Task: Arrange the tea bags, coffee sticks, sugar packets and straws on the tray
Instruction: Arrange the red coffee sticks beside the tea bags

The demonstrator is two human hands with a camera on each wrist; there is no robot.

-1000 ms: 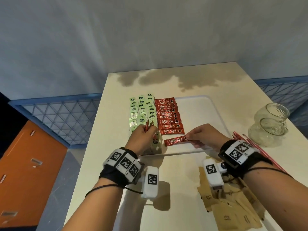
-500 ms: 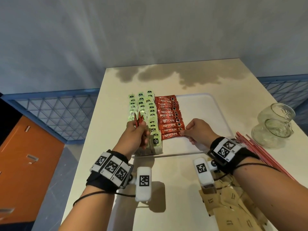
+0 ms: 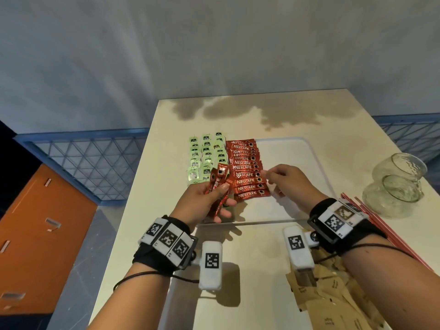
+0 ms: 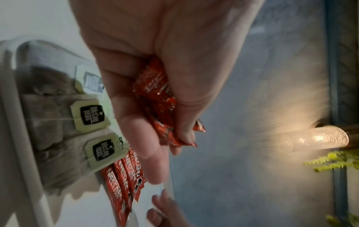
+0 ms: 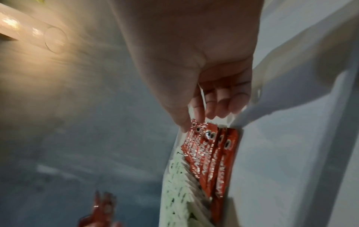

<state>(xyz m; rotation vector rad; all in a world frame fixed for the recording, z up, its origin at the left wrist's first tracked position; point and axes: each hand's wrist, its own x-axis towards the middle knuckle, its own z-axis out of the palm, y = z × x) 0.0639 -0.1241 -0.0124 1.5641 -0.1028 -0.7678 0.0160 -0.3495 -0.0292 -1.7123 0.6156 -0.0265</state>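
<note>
My left hand [image 3: 220, 198] grips a small bunch of red coffee sticks [image 3: 217, 185] over the tray's near left part, shown close up in the left wrist view as coffee sticks [image 4: 155, 87] under the curled fingers [image 4: 141, 138]. My right hand [image 3: 281, 179] hovers beside the row of coffee sticks [image 3: 247, 173] on the white tray [image 3: 300, 151], fingers [image 5: 211, 106] loose and holding nothing. Green tea bags [image 3: 206, 158] lie in columns left of the sticks. Red straws [image 3: 371, 217] and brown sugar packets [image 3: 333, 306] lie on the table.
Two glass jars [image 3: 400, 184] stand at the table's right edge, beside the straws. The tray's right half [image 3: 292, 198] is bare white. A blue lattice rail [image 3: 78, 163] and an orange cabinet [image 3: 35, 234] lie beyond the table's left edge.
My right hand laid its single coffee stick at the near end of the row, let go and lifted away. My left hand tilted its bunch of sticks toward the right.
</note>
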